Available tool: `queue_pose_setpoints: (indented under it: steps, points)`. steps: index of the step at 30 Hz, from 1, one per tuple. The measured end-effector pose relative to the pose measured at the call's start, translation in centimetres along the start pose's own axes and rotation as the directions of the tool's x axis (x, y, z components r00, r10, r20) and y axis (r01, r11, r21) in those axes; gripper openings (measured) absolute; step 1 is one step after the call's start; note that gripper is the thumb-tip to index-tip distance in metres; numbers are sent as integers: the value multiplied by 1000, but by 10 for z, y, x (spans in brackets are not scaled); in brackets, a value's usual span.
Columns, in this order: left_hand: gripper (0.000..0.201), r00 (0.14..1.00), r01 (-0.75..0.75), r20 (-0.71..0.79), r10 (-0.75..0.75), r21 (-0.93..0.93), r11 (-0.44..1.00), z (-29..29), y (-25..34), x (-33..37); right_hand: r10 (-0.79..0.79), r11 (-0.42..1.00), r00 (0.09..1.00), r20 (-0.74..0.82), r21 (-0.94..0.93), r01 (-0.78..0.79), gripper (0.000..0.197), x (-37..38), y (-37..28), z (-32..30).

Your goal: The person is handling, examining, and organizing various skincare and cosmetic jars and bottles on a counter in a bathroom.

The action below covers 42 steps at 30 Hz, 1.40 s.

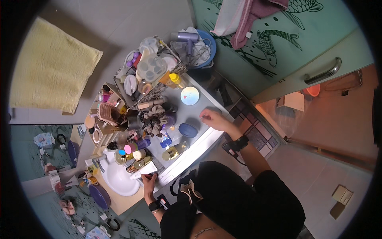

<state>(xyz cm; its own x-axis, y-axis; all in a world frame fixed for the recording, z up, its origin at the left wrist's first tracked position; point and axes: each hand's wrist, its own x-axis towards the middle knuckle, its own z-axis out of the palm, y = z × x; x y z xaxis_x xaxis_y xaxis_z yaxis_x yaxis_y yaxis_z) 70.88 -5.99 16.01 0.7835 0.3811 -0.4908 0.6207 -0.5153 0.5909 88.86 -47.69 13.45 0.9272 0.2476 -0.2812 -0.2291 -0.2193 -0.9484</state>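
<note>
My right hand [215,120] hovers over the right part of the white counter [201,114], its fingers curled together; whatever they hold, if anything, is too small to make out. A dark blue oval case [188,130] lies just left of it, and a round pale tin [190,96] with a red star sits farther back. At the counter's near edge, my left hand [149,186] has its thumb and a finger apart, beside a white tube [143,171] lying across a group of bottles. A clear bottle of yellowish liquid [175,151] and a blue packet [165,141] lie between the hands.
A white washbasin [119,179] with a tap is at left. Several brushes, scrunchies [154,119] and containers crowd the counter's back. A yellow-capped bottle [175,79] stands behind the tin. A blue basin [209,49] holds a purple hair dryer [188,39]. A glass door handle [324,71] is at right.
</note>
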Motion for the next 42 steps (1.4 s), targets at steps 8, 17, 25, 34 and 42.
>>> queue_pose_setpoints:
  steps: [8, 17, 25, 34, 42]
  points:
    - [35, 1000, 6, -27, -9, -126, 992, -2, -14, 4, -125, 987, 992, 28, -97, 128, 20, 9, -6, -2]
    - [30, 994, -104, -11, 105, -286, 952, 8, -44, 25, -40, 987, 994, 102, 158, 24, 14, 10, 25, -2]
    - [30, 996, -93, 4, 94, -140, 986, 6, -47, 23, 21, 998, 977, 212, 50, -33, 16, 24, 15, 4]
    - [28, 996, 0, 86, 22, -243, 970, -7, -35, 21, 28, 991, 985, 173, 124, -50, 14, 40, 17, 6]
    - [27, 994, -19, 102, 35, -161, 987, -11, -34, 16, -59, 992, 994, 88, 119, 49, 20, 25, 24, 13]
